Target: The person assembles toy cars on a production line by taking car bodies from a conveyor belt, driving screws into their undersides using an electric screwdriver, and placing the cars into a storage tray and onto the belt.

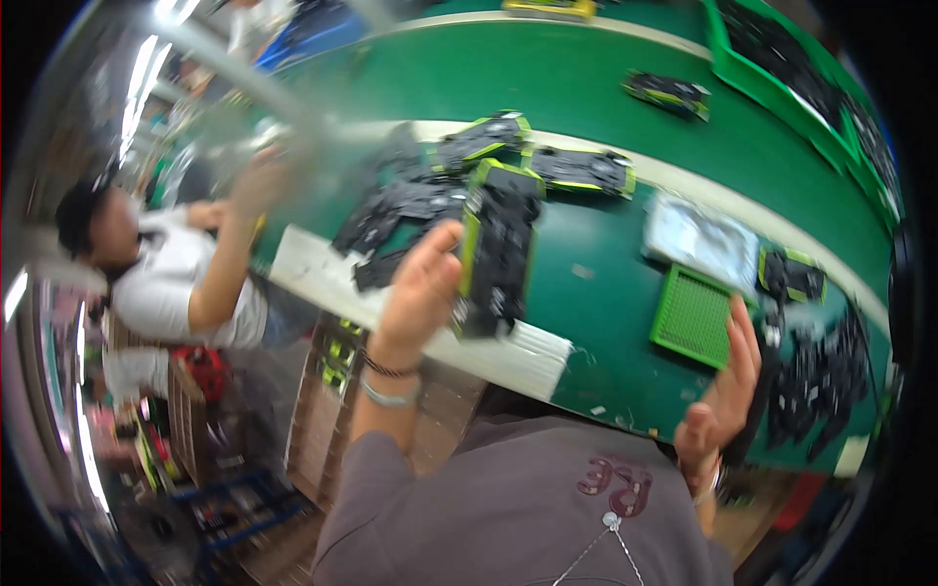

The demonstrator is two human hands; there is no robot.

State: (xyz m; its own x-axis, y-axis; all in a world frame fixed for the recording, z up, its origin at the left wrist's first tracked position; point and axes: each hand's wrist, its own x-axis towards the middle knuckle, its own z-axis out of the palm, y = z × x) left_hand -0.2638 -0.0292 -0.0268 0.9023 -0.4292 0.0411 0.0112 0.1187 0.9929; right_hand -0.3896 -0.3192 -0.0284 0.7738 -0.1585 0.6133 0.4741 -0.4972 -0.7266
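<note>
Green surface (586, 230), cluttered: our left hand (414, 301) is at a lime-edged black part (500, 249), grip unclear; our right hand (721, 402), fingers extended, hovers near a green tray (687, 317).

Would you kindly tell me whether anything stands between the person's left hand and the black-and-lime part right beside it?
Nothing visible does: the left hand is at the left edge of the black-and-lime part, with no other object between them. Whether they touch is unclear.
</note>
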